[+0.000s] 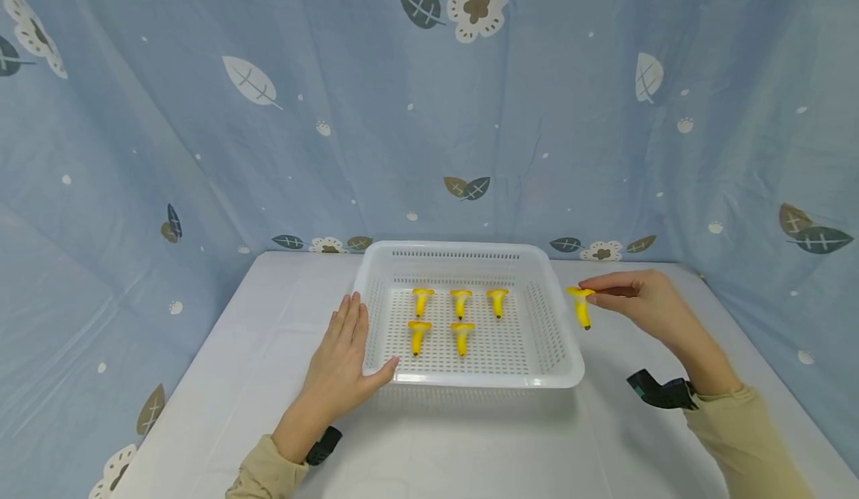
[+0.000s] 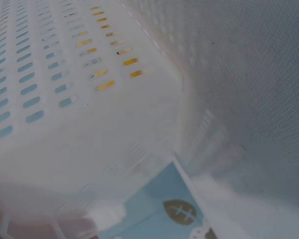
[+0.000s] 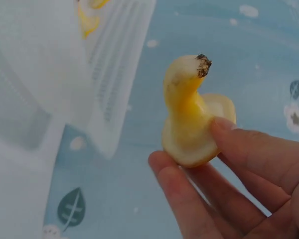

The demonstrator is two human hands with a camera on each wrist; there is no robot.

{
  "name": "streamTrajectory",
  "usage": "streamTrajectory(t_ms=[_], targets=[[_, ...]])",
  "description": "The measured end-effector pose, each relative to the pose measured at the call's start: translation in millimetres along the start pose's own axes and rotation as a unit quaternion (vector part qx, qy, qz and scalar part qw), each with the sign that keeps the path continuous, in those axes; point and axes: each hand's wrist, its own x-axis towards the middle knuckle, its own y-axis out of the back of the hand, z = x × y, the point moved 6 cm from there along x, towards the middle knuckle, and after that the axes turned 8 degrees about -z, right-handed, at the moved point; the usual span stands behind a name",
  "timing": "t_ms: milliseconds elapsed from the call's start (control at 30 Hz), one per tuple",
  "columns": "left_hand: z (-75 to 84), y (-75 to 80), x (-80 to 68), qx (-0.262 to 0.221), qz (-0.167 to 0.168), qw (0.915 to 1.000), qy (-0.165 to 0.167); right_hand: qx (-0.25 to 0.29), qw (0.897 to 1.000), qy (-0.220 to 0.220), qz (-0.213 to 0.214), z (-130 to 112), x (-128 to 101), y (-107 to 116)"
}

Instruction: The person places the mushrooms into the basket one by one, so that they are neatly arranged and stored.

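Right hand [image 1: 640, 297] is pinching a yellow mushroom [image 1: 581, 305] by its cap, just right of the white basket [image 1: 567, 357], above the table [image 1: 470, 447]. Left hand [image 1: 342, 357], fingers straight, is pressing the basket's left wall. Five mushrooms [image 1: 459, 303] are lying inside. Risk: the light fingertip pinch may slip, dropping the mushroom outside the rim

Left hand [image 1: 342, 361]: palm down, fingers [image 1: 354, 320] straight and together, thumb spread to the side, forearm angled inward. Right hand [image 1: 640, 301]: raised, wrist bent, fingers [image 3: 229, 137] and thumb pinched together at their tips, pointing left.
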Motion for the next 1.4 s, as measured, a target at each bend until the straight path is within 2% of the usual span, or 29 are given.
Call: streamTrajectory(t_ms=[333,533,967,1200,1400], targets=[[0.1,0.9,0.3,-0.003,0.006,1.0,-0.001,-0.052,0.998,0.017,-0.01,-35.3,28.7,-20.3],[0.4,2.2,0.0,-0.009,0.004,1.0,0.0,-0.074,0.996,0.014,-0.052,-46.1,48.9,-38.4],[-0.1,1.9,0.1,-0.006,0.015,0.9999,-0.006,-0.111,0.984,-0.008,-0.141,-47.0,91.2,-76.9],[-0.6,1.1,0.1,-0.004,0.017,0.9998,-0.008,-0.092,0.978,-0.035,-0.183,-38.8,105.2,-99.2],[-0.5,0.8,-0.3,-0.004,0.007,1.0,-0.005,-0.072,0.974,-0.076,-0.199,-30.2,110.2,-114.4]])
